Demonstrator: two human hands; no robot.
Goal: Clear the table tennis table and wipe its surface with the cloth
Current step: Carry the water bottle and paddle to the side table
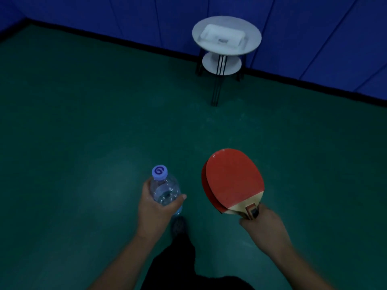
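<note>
Head view: the person stands on a dark green floor [83,122], looking down at both hands; the table tennis table itself is out of frame.

Left hand [156,204]: fingers and thumb wrapped round the body of a clear plastic water bottle with a pale purple cap [165,190]. Bottle upright, cap up, so nothing would spill if the cap is loose.

Right hand [261,222]: clenched on the wooden handles of two red-rubbered table tennis bats [232,181], stacked face to face, the lower one showing as a red rim on the left. Stacking lets one hand carry both.

Ahead, against the blue panelled wall [314,38], stands a small round white two-tier side table on thin black legs [249,47]. A white rectangular tray [209,30] sits on its top tier; a small item lies in it, too blurred to identify. A shoe [179,226] and dark trouser leg show between the arms.

Judgement: clearing step in progress; bottle and bats are likely bound for the side table. No cloth in view; wiping not yet begun.
</note>
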